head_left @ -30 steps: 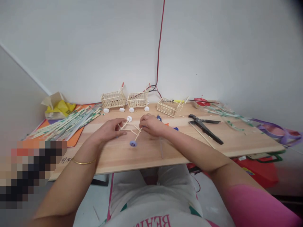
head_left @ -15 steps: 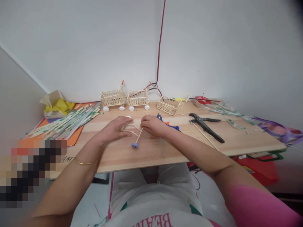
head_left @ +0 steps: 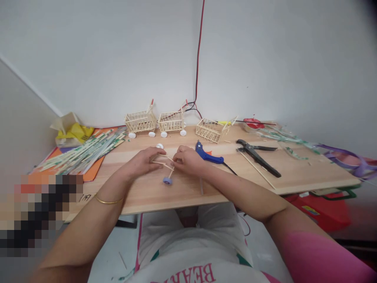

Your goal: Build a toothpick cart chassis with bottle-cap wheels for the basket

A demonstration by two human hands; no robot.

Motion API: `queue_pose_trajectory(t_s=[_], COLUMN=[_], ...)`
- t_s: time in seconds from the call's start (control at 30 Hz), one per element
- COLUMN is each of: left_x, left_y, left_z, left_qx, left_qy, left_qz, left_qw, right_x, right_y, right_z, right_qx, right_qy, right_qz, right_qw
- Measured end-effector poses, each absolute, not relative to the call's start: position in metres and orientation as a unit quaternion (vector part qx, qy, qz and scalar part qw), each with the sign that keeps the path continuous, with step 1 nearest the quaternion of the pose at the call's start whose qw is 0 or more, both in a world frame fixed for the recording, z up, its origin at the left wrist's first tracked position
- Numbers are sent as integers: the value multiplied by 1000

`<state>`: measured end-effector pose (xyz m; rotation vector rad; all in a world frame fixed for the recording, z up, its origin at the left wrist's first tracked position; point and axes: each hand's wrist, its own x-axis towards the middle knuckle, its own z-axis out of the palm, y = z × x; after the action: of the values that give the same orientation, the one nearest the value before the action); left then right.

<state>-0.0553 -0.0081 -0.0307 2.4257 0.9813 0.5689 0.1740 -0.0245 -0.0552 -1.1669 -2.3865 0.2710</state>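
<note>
A small frame of thin wooden sticks (head_left: pixel 165 163) lies on the wooden table (head_left: pixel 182 188) between my hands, with a blue wheel (head_left: pixel 167 180) on its near end and a white wheel (head_left: pixel 160 146) at its far end. My left hand (head_left: pixel 144 160) rests on the frame's left side, fingers bent and pinching the sticks. My right hand (head_left: pixel 188 159) is closed on the sticks at the frame's right side.
Two stick carts on white wheels (head_left: pixel 140 122) (head_left: pixel 171 122) and a wheelless basket (head_left: pixel 209 131) stand at the back. A blue glue gun (head_left: pixel 207 154) lies right of my hands, black pliers (head_left: pixel 257 157) farther right. Wrapped sticks (head_left: pixel 85 151) pile at left.
My right hand has drawn back slightly, uncovering the blue glue gun. The stick frame and its blue wheel have shifted a little; both hands stay on it.
</note>
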Motion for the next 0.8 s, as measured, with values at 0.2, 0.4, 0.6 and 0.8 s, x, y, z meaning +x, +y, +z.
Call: queue_pose_trajectory(t_s=[0.2,0.4,0.6,0.8], left_x=[-55,-53,-52,-52], left_y=[-8,-10,-9,-8], left_z=[-31,-27,-29,-33], left_qx=[876,868,868,875], left_qy=[345,346,347,336], left_qz=[223,227,225,229], left_qw=[253,275,276,261], right_x=[175,176,176,176], right_y=[-25,-25,-23,-22], right_z=[-54,-55,-58,-59], right_qx=[-418,-409,-400,-401], right_qy=[-859,-850,-848,-841], right_qz=[127,128,137,152], right_qw=[268,306,320,329])
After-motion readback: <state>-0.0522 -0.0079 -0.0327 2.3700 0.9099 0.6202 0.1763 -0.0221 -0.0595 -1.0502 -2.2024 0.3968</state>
